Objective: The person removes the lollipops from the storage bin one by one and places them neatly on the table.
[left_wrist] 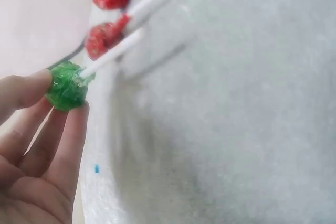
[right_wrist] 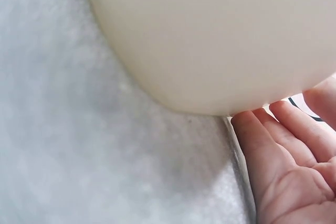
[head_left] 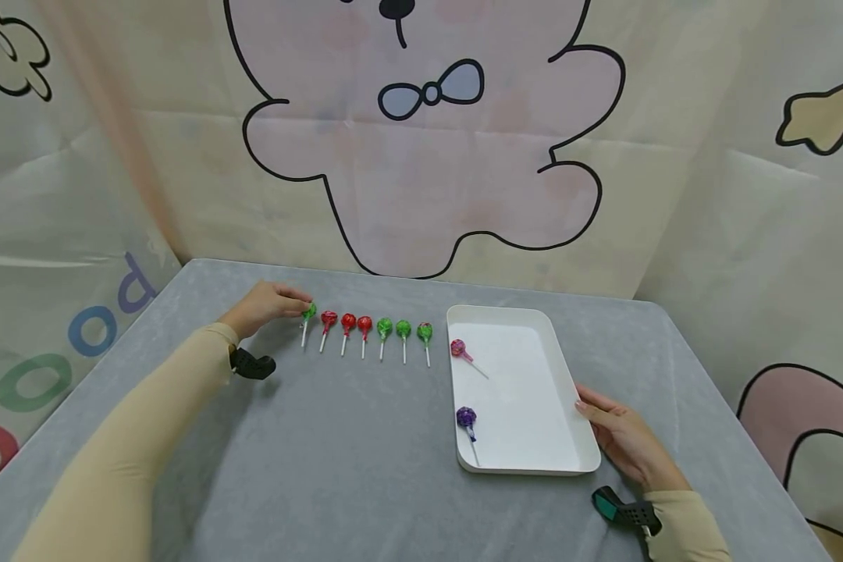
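Note:
My left hand [head_left: 270, 304] pinches a green lollipop [left_wrist: 68, 90] by its wrapped head between thumb and fingertips, its white stick pointing away from the palm. This lollipop is at the left end of a row. Beside it come red lollipops [head_left: 348, 321], then more green lollipops [head_left: 403, 329]. To the right lies a white tray [head_left: 527, 390], with a pink lollipop [head_left: 458, 348] and a purple lollipop [head_left: 467, 417] along its left side. My right hand [head_left: 625, 437] touches the tray's right edge, fingers nearly straight against the outer wall and thumb at the rim.
A grey cloth [head_left: 351, 468] covers the table. Printed curtains [head_left: 428, 179] with cartoon figures hang close behind and at both sides. Dark bands sit on both wrists. A small blue speck [left_wrist: 96, 168] shows near the left hand.

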